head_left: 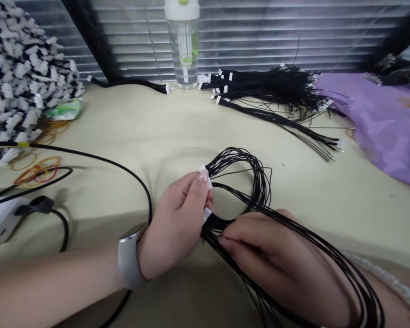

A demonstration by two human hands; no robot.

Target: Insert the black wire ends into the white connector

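Note:
My left hand (182,218) is closed on the white connectors of a black wire harness (259,177), thumb pressed on top of them. From there the thin black wires bend round in a loop to the right. Just right of it, my right hand (269,250) pinches the bundled wires below the loop, with its fingertips partly hidden. Several strands pass over the back of the right hand and curve down to the lower right. One white connector (207,215) shows beside the left fingers.
Black wire bundles (266,86) with white connectors lie at the back near a water bottle (186,50). A purple bag (382,123) is at right. At left are a large connector heap (23,68), rubber bands (41,171), a white device (3,218) and a black cable (123,167).

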